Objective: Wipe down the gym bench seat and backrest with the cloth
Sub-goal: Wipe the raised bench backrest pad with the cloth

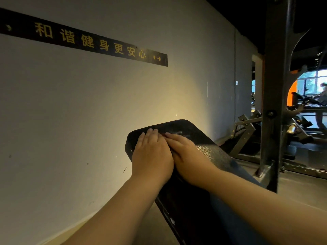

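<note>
Fingers (152, 134): laid straight and together, flat on the backrest (208, 151) top.
Left hand (152, 156): pressed against right hand (190, 156).

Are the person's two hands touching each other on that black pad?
Touching. The head view shows the left hand and right hand side by side on the backrest pad, no gap between them.

Black bench backrest (210, 152) tilted; left hand (152, 156), right hand (190, 157) flat on it
</note>
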Available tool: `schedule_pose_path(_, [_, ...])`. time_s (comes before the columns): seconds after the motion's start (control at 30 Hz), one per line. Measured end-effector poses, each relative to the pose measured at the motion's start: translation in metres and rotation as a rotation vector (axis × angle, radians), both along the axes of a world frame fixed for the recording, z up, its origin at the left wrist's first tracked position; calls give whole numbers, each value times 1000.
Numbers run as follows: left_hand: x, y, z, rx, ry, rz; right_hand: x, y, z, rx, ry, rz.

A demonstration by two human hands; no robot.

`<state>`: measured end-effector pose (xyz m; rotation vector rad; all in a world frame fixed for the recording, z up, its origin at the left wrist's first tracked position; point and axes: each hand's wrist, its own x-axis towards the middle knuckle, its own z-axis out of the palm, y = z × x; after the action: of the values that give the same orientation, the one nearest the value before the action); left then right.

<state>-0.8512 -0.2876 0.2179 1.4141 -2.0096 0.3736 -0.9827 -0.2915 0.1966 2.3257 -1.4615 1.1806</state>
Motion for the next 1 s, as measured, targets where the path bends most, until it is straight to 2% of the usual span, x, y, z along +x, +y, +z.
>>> schedule_pose_path(0.2, [12,-3,10,53,-94,-76,-16,0,5,57,110,5])
schedule_pose_path(0.4, [19,-37,39,122,-158,-17,-4,-53,28,43,18,-131])
schedule_pose_path(0.5, [6,-32,35,81,-160,20,-1,-56,25,48,-13,-155])
schedule_pose_path(0.6, [4,-28,27,33,-169,32,-6,-30,15,10,7,-94])
schedule_pose_path(0.73, [6,-26,15,-50,-155,46,-29,3,-5,55,50,-4])
schedule_pose_path(0.8, [6,-27,12,-78,-154,44,-43,-6,0,90,63,-39])
schedule_pose_path(0.9, [7,-28,12,-72,-151,41,-56,-27,13,113,-75,-151])
schedule_pose_path(1.0, [7,-29,13,-72,-163,34,-53,-39,21,114,-122,-256])
